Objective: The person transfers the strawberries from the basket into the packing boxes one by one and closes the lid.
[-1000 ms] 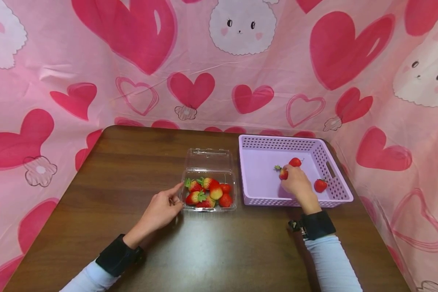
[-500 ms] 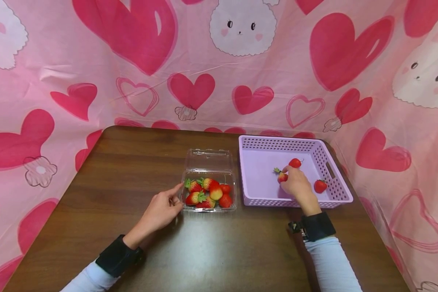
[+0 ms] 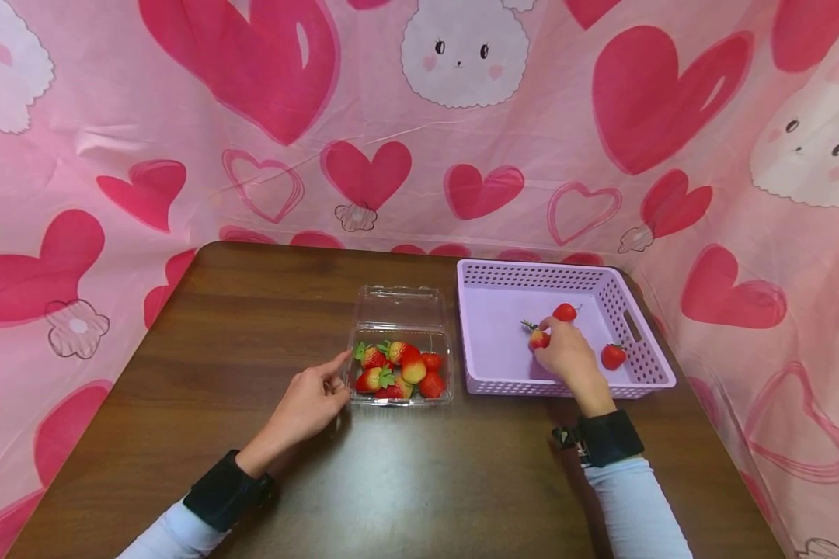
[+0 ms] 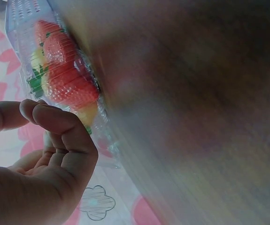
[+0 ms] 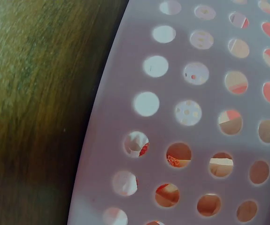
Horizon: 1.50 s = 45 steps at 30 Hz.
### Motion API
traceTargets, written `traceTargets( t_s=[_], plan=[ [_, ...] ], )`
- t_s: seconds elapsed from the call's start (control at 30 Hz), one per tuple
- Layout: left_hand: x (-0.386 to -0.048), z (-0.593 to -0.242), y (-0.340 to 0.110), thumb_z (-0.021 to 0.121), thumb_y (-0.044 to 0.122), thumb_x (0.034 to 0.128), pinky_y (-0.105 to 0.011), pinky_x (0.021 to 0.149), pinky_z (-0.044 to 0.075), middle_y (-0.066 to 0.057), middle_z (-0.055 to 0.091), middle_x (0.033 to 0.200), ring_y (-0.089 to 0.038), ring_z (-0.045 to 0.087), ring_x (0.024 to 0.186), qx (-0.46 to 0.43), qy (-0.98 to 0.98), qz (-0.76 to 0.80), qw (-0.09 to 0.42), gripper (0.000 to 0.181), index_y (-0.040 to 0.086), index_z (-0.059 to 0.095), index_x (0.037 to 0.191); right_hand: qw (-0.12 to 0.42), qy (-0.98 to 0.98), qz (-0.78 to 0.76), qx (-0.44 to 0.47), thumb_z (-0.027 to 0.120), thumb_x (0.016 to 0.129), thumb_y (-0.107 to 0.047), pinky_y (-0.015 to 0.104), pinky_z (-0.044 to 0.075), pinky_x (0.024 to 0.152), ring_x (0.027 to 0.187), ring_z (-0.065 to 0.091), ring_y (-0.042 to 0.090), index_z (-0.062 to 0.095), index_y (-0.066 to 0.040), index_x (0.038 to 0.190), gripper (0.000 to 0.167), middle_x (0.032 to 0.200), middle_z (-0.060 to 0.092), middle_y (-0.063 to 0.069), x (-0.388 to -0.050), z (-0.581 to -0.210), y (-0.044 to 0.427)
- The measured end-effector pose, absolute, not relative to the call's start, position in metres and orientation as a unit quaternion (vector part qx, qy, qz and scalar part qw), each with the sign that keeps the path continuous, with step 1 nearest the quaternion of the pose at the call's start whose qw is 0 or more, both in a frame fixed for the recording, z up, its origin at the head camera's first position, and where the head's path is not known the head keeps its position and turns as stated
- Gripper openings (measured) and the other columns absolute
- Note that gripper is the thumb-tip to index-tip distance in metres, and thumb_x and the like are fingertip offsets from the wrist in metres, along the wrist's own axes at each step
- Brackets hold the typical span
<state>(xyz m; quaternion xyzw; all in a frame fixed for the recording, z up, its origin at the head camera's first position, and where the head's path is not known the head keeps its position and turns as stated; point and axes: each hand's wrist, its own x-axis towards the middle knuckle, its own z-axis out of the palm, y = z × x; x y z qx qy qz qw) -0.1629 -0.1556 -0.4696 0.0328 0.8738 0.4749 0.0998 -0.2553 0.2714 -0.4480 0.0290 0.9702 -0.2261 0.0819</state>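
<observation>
My left hand (image 3: 309,397) touches the left side of a clear plastic clamshell box (image 3: 402,402), its index finger stretched along that side and the thumb near the front corner. Several strawberries (image 3: 414,365), red and yellowish with some green leaves, fill the box, whose lid stands raised at the back. Over in the lilac basket (image 3: 489,341), my right hand (image 3: 569,353) pinches a strawberry (image 3: 539,339) with its leafy end pointing left. Two more red strawberries lie there: one (image 3: 565,312) behind the hand, the other (image 3: 613,356) to its right. The basket's perforated wall (image 5: 125,117) hides most of the right hand in the right wrist view.
A brown wooden table (image 3: 363,481) carries box and basket side by side, with a narrow gap between them. The basket's front wall rises below my right wrist. A pink heart-printed cloth (image 3: 419,178) hangs behind and to the sides.
The strawberry in my right fingers has shifted slightly left, its leaves turning with it. The right hand has edged slightly left; the left hand and the box have stayed put.
</observation>
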Motion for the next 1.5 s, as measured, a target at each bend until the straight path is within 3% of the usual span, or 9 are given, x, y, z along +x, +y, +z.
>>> traceTargets(
  t_s=[1.5],
  plan=[
    [-0.163,-0.470,-0.155,0.066,0.005,0.0946,-0.031,0.054,0.044,-0.005,0.055,0.071,-0.022,0.050,0.056,0.032,0.873,0.476,0.098,0.066,0.004,0.047,0.158,0.046,0.969,-0.241,-0.015,0.077,0.091,-0.016,0.060,0.051,0.096,0.104,0.063,0.042,0.061,0.005,0.131,0.049,0.116,0.067,0.026,-0.246,-0.436,0.241]
  ],
)
